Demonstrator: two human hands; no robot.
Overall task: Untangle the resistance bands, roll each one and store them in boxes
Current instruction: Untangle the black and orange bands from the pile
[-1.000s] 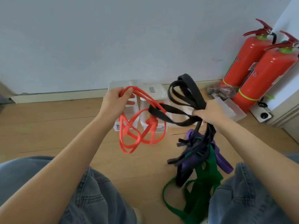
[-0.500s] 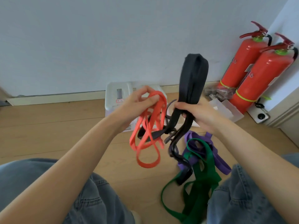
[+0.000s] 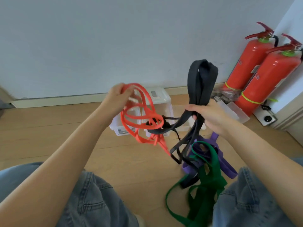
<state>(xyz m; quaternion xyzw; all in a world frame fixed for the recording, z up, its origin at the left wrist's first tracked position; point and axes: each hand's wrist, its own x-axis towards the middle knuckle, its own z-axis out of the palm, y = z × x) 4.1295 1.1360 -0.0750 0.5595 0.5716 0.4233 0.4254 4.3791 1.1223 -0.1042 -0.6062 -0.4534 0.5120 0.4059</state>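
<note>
My left hand (image 3: pixel 117 97) grips the top of a tangled orange band (image 3: pixel 141 122) held up in the air. A thin black strand is knotted through the orange loops. My right hand (image 3: pixel 209 116) grips a bunch of wide black bands (image 3: pixel 202 81), whose loops stand up above the fist and hang below it. Under the black strands, a purple band (image 3: pixel 227 169) and a green band (image 3: pixel 211 177) lie tangled on the wooden floor between my knees. Clear plastic boxes (image 3: pixel 160 99) stand on the floor behind the bands.
Two red fire extinguishers (image 3: pixel 265 76) stand in the right corner by the wall. A clear lid or tray (image 3: pixel 236 110) and a crumpled plastic bag (image 3: pixel 224 95) lie in front of them. A white floor socket (image 3: pixel 266 117) sits at the far right. My jeans-clad knees frame the bottom.
My left hand has moved left and up with the orange band, pulling its loops apart from the black bundle. My right hand has stayed gripping the black bands.
</note>
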